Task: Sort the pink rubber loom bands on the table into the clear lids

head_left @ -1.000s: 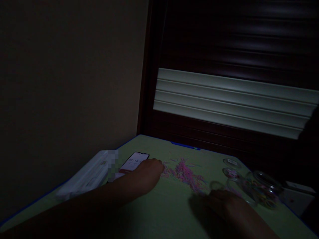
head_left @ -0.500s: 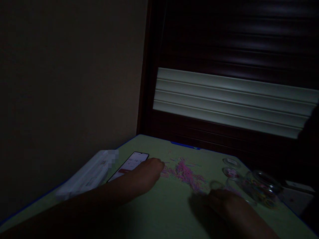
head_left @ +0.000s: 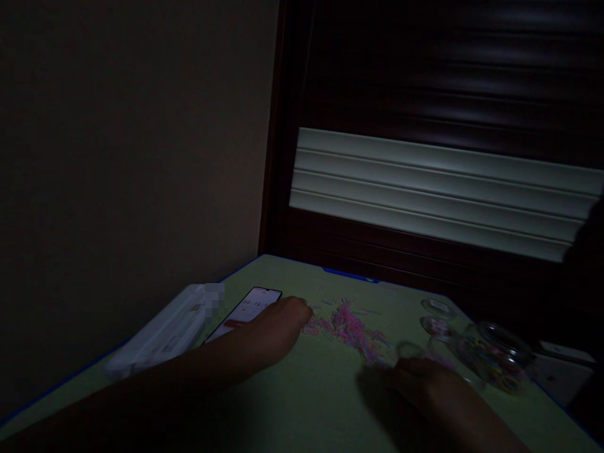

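Observation:
A loose pile of small, thin bands (head_left: 352, 327), mostly pink with some other colours, lies on the pale green table (head_left: 302, 402). At its left edge is my left hand (head_left: 285, 324), fingers curled downward and closed; whatever they hold is hidden. My right hand (head_left: 427, 384) is closed in a pinch near the pile's lower right end, and the dim light hides what is between the fingertips. Right of the pile stands an open clear jar (head_left: 497, 355) containing coloured bands. Round clear containers stand beside it, one of them a small tub (head_left: 435, 326) with pinkish contents.
A phone (head_left: 255, 305) showing a running timer lies partly behind my left forearm. Further left is a long whitish package (head_left: 163, 333). A round clear lid (head_left: 438, 307) lies at the far right. Wall and dark slatted panel border the table.
My left hand has shifted very slightly up and right beside the pile. My right hand stays nearly in place. The timer digits on the phone differ.

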The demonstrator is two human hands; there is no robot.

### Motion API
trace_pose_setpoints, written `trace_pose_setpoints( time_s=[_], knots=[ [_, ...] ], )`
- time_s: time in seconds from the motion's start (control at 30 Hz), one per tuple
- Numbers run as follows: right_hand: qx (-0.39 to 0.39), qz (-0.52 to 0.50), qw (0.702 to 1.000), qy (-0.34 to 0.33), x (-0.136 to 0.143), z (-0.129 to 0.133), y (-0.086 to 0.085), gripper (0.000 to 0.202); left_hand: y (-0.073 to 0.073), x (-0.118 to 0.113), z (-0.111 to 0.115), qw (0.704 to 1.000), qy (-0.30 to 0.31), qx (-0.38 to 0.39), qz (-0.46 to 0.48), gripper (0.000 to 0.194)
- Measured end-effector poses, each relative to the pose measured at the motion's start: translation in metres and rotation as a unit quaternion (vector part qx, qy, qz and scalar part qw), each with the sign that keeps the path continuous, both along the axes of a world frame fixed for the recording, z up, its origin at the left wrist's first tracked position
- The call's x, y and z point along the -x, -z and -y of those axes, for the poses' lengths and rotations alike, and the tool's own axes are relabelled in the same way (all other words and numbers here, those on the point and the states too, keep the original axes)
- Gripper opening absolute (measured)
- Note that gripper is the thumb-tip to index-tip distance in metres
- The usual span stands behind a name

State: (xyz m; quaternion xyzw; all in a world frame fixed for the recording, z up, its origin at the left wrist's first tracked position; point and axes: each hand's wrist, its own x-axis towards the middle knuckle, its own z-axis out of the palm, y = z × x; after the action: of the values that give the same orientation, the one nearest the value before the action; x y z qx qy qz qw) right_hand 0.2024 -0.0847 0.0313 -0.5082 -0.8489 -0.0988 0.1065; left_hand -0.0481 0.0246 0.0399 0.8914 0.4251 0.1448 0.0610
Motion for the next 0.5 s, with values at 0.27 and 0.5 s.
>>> trace_pose_setpoints(
  time_s=[0.27, 0.5],
  knots=[
    [-0.004, 0.018, 1.000, -0.002, -0.003, -0.004, 0.006, 0.014, 0.002, -0.002, 0.000, 0.999, 0.025, -0.024, 0.012, 0.020],
    [0.027, 0.027, 0.999, 0.019, 0.001, -0.003, 0.001, 0.018, 0.008, -0.015, 0.005, 0.993, 0.098, -0.052, 0.049, 0.019]
  ],
)
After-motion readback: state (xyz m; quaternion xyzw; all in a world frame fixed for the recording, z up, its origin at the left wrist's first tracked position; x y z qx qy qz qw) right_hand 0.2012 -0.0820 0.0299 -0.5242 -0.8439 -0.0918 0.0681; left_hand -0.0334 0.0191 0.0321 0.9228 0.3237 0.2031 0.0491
